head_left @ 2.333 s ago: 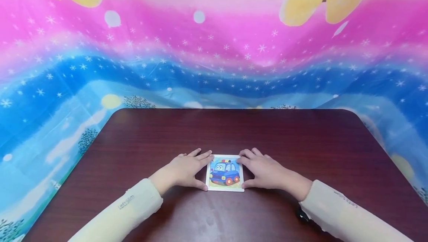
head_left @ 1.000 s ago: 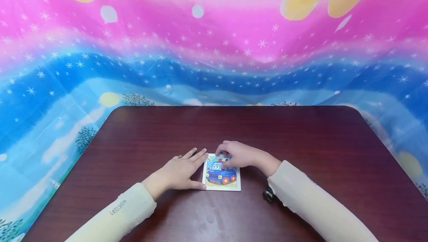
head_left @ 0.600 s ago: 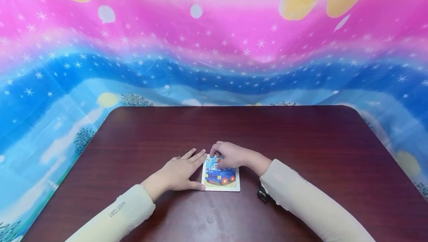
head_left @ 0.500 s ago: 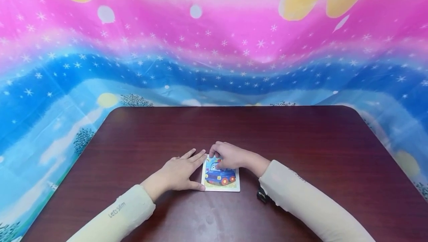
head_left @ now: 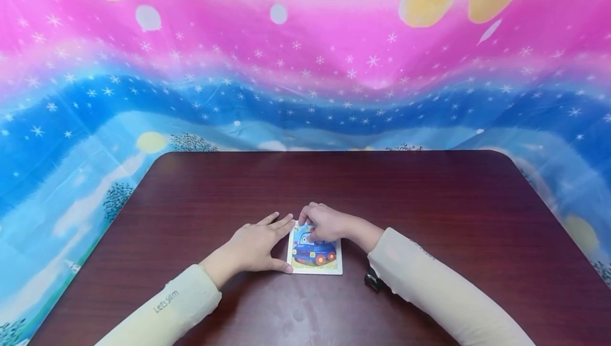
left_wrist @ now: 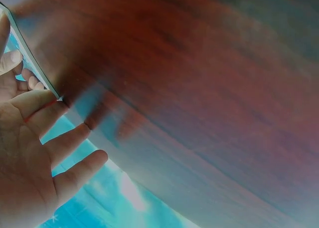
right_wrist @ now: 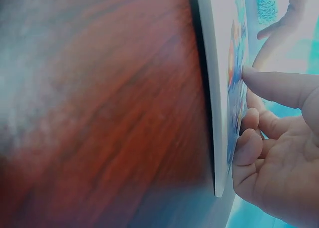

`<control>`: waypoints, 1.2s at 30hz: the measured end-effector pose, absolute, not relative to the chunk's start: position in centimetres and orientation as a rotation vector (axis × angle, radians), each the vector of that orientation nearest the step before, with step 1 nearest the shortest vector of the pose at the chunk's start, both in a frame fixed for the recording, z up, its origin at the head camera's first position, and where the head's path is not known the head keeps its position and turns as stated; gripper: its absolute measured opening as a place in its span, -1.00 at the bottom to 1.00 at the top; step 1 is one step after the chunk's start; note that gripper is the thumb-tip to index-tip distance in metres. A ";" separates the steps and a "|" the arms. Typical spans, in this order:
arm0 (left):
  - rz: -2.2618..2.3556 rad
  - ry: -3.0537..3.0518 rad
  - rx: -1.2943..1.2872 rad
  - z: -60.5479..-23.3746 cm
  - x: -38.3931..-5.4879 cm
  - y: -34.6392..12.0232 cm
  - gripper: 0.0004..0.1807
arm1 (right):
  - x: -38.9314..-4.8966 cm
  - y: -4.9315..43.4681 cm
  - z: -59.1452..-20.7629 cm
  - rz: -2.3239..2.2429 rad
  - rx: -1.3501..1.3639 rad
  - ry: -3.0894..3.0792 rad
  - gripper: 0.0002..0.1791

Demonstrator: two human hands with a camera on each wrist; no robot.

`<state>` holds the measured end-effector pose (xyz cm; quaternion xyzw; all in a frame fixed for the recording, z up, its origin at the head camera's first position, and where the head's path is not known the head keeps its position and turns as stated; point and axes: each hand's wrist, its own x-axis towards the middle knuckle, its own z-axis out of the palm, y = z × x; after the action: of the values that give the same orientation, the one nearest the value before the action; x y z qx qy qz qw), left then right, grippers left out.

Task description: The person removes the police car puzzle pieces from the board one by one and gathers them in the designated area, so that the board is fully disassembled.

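Observation:
A square, white-bordered picture board [head_left: 315,269] with a blue cartoon police car lies flat on the table. Along its left side my left hand [head_left: 255,248] is spread, thumb at the lower left corner and fingertips at the upper left one. My right hand [head_left: 329,222] reaches over the upper part and covers some of the car's roof. In the right wrist view, the thumb [right_wrist: 259,81] and bent fingertips touch the printed face, with a gap between them. The left wrist view shows the fingers [left_wrist: 70,143] straight, beside the board's edge [left_wrist: 37,63].
The dark red-brown wooden table [head_left: 229,187] has rounded far corners. Behind and beside it hangs a pink and blue patterned cloth [head_left: 305,86]. A small black device [head_left: 372,279] shows under the right sleeve.
My right hand has left the board's right edge and come in over its upper part, then stayed nearly still. The left hand keeps its place at the left edge.

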<state>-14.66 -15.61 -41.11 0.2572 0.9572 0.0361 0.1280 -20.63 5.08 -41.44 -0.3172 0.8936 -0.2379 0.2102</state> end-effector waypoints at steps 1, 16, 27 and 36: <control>0.105 2.785 0.749 -41.1 -14.7 -15.6 0.13 | -20.6 5.1 -41.4 -0.664 -0.879 2.483 -0.68; 0.121 2.785 0.749 -41.0 -14.5 -15.5 0.12 | -20.8 5.5 -41.4 -0.770 -0.879 2.463 -0.75; 0.123 2.783 0.755 -41.1 -14.5 -15.6 0.13 | -21.0 5.6 -41.7 -0.821 -0.957 2.456 -0.71; 0.124 2.777 0.754 -40.9 -14.5 -15.5 0.12 | -21.3 5.9 -41.8 -0.996 -0.966 2.385 -0.89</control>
<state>-14.55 -15.55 -40.93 0.2596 0.9560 0.0428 0.1302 -21.34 5.86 -41.78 -0.3438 0.8486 -0.3544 0.1900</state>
